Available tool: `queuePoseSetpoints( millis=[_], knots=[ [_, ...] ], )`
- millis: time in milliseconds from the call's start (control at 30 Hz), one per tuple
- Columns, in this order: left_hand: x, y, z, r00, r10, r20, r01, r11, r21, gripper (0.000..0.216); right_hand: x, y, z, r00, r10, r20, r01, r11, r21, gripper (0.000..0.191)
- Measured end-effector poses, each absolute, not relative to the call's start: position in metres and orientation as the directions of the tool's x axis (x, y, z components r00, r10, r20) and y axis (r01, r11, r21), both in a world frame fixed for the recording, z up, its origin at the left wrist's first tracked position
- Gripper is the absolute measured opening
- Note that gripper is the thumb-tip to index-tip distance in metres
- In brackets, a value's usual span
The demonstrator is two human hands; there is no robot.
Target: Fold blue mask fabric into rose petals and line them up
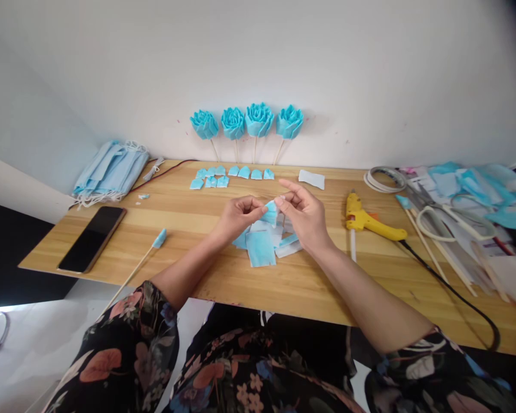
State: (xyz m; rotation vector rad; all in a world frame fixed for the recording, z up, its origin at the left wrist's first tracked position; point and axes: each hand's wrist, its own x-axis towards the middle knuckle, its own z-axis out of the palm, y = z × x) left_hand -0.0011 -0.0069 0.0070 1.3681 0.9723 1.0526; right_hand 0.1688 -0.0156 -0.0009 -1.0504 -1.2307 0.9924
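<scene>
Between my two hands is a small blue piece of mask fabric (270, 213). My left hand (241, 217) pinches its left edge with thumb and forefinger. The thumb and a finger of my right hand (304, 215) close on its upper right corner, while the forefinger points up and left. Below the hands lies a loose pile of blue and white fabric squares (261, 249), partly covered by them. Several small folded blue petals (243, 171) sit in rows beyond my hands. A stick with a blue wrapped tip (159, 238) lies to the left of my left arm.
Several blue fabric flowers on sticks (259, 120) lean against the wall. Stacked face masks (110, 172) and a phone (92, 238) lie left. To the right are a yellow glue gun (370, 222) with its cord, a tape roll (384, 179), scissors (438, 221) and fabric scraps (473, 183).
</scene>
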Motion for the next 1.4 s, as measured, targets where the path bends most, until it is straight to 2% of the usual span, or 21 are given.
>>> queuePoseSetpoints(
  millis=[100, 267, 400, 533, 733, 900, 1300, 1400],
  knots=[
    [-0.0008, -0.0066, 0.0066, 0.255, 0.965, 0.063, -0.03, -0.057, 0.998, 0.032, 0.1702, -0.0162, 0.0007, 0.07, 0.97, 0.233, -0.035, 0.236, -0.971, 0.042],
    [-0.0004, -0.0067, 0.0053, 0.248, 0.967, 0.059, -0.043, -0.05, 0.998, 0.033, 0.1708, -0.0169, 0.0023, -0.042, 0.984, 0.172, -0.131, 0.166, -0.978, 0.047],
    [-0.0011, -0.007, 0.0042, 0.256, 0.965, 0.064, -0.026, -0.06, 0.998, 0.033, 0.1708, -0.0153, -0.0015, -0.084, 0.985, 0.152, -0.059, 0.148, -0.987, 0.055],
    [-0.0012, -0.0074, 0.0058, 0.269, 0.961, 0.07, -0.036, -0.063, 0.997, 0.034, 0.1708, -0.0143, -0.0021, -0.049, 0.982, 0.183, -0.006, 0.183, -0.983, 0.052],
    [-0.0011, -0.0079, 0.0106, 0.268, 0.959, 0.088, -0.097, -0.064, 0.993, 0.046, 0.169, -0.0153, 0.0011, 0.007, 0.983, 0.181, -0.031, 0.181, -0.983, 0.048],
    [-0.0006, -0.0069, 0.0068, 0.371, 0.927, 0.051, -0.016, -0.049, 0.999, 0.043, 0.1679, -0.015, -0.0017, 0.006, 0.979, 0.204, -0.026, 0.205, -0.979, 0.046],
    [-0.0008, -0.0077, 0.0057, 0.322, 0.945, 0.06, -0.026, -0.054, 0.998, 0.037, 0.1679, -0.0167, -0.0008, 0.013, 0.981, 0.196, -0.019, 0.196, -0.98, 0.043],
    [-0.0018, -0.0068, 0.0043, 0.321, 0.945, 0.065, -0.044, -0.054, 0.998, 0.035, 0.1701, -0.0159, 0.0019, 0.019, 0.98, 0.196, -0.063, 0.197, -0.978, 0.042]
  ],
)
